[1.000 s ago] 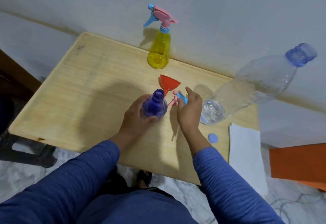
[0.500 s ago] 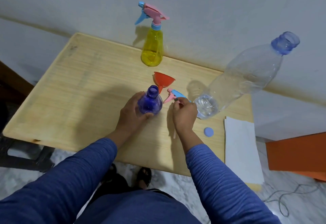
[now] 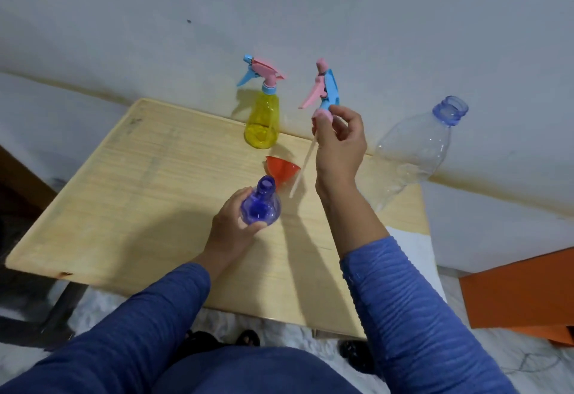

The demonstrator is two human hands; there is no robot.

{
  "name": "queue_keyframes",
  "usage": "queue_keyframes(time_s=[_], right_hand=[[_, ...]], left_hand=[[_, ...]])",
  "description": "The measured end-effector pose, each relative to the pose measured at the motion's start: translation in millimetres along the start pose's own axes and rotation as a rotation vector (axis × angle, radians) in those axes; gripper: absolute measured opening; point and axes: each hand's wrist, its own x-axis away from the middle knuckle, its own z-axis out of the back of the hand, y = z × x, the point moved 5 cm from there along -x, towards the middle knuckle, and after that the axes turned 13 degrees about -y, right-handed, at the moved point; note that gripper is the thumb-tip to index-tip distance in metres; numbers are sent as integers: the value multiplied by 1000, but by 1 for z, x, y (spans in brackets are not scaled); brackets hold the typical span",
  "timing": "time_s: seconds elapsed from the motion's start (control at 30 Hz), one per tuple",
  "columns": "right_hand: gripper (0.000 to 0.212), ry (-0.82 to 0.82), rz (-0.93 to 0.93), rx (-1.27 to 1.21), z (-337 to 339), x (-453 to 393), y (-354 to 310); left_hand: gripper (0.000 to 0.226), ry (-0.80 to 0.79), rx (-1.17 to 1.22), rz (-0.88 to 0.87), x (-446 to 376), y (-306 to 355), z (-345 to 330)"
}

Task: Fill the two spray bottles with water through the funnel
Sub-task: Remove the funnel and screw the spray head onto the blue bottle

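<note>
A blue bottle [image 3: 261, 206] is held upright on the tabletop [image 3: 149, 188] by the left hand [image 3: 233, 223], whose fingers [image 3: 245, 192] are wrapped around its round body; its neck is uncapped and open at the top. The spray head [image 3: 324, 89] is held up in the air by the right hand [image 3: 340, 142], above and to the right of the blue bottle, well clear of it. The right fingers [image 3: 320, 119] are pinched on the pink collar at the base of the spray head, and a pale dip tube [image 3: 302, 165] is seen hanging down from it at a slant, its lower end ending just right of the blue bottle's neck. A red funnel [image 3: 283, 168] is set on the tabletop just behind the blue bottle, its wide mouth turned up and tilted; whether the two are touching cannot be told. Farther behind the blue bottle, at the back edge by the wall [image 3: 279, 5], a yellow bottle [image 3: 262, 123] is stood upright with its spray head still screwed on. To the right of the blue bottle, beyond the right forearm, a large clear bottle [image 3: 419, 151] is stood uncapped, its blue-tinted neck open. Both arms are covered by blue sleeves [image 3: 410, 306]. An orange object [image 3: 521, 291] is seen at the right edge, off the tabletop.
</note>
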Motion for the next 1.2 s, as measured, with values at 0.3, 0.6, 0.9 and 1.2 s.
queue_keyframes(time_s=[0.3,0.6,0.9,1.2], right_hand=[[23,-34,76,-125,-17,9,5],[29,-79,91,-35,-19,19,11],[31,-140,159,28,-21,19,2],[79,-337,98,334,-24,49,63]], left_hand=[[76,25,30,-33,0,0,0],[73,33,32,-38,0,2,2],[74,33,31,-60,-1,0,0],[77,20,44,-30,-3,-5,0]])
